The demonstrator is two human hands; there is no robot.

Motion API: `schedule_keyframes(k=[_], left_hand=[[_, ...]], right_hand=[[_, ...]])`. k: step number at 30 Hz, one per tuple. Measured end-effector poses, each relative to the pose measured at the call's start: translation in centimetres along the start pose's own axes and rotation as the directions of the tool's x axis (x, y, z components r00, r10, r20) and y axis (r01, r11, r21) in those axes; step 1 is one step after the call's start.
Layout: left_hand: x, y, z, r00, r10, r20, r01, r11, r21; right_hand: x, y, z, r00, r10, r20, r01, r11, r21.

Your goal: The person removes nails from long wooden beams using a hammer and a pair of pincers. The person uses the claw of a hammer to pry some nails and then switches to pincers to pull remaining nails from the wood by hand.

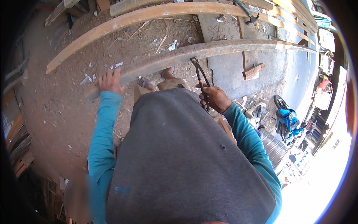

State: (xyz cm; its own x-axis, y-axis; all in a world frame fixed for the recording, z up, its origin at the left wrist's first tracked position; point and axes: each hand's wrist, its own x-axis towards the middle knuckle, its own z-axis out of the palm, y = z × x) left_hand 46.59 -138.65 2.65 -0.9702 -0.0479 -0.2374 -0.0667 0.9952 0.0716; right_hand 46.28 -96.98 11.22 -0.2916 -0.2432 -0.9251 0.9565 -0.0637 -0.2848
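A long, weathered wooden beam point(164, 58) runs across in front of me, its left end nearer and its right end reaching far to the right. My left hand point(111, 81) is closed over the beam near its left end, fingers across the top. In my right hand point(216, 98) is a pair of dark pincers point(201, 76) with orange bands on the handles. Their jaws point away from me and meet the beam's near edge around its middle. Whether the jaws grip a nail there is too small to tell.
Farther off lies a second, lighter beam point(123, 23), with a hammer point(251, 15) resting across timber at the upper right. A short wood block point(254, 71) sits on a grey sheet point(231, 80). To the right stand a metal drum point(274, 145) and a blue motorcycle point(289, 121). Scraps litter the dirt floor.
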Motion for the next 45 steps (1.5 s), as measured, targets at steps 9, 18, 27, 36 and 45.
schedule_keyframes(k=[9, 18, 27, 36, 45], left_hand=[[3.3, -5.7, -1.9, 0.704, 0.133, 0.697, 0.157, 0.929, -0.335], [3.2, -6.6, 1.0, 0.817, 0.144, 0.558, 0.049, 0.947, -0.317], [2.8, -6.4, 2.0, 0.752, 0.248, 0.611, 0.109, 0.867, -0.485], [0.1, -3.3, -1.9, 0.819, 0.07, 0.57, 0.061, 0.976, -0.208], [1.6, -5.9, 0.0, 0.801, 0.08, 0.594, 0.034, 0.984, -0.178]], right_hand=[[1.0, 2.2, 3.1, 0.998, 0.056, -0.017, -0.052, 0.985, 0.167], [3.8, 6.0, 8.0, 0.991, -0.104, -0.089, 0.133, 0.883, 0.449], [6.5, 7.0, 13.0, 0.925, -0.197, -0.324, 0.36, 0.722, 0.591], [2.5, 6.9, 4.2, 0.954, -0.253, -0.161, 0.284, 0.936, 0.21], [2.4, 6.2, 3.4, 0.989, -0.135, 0.059, 0.108, 0.938, 0.33]])
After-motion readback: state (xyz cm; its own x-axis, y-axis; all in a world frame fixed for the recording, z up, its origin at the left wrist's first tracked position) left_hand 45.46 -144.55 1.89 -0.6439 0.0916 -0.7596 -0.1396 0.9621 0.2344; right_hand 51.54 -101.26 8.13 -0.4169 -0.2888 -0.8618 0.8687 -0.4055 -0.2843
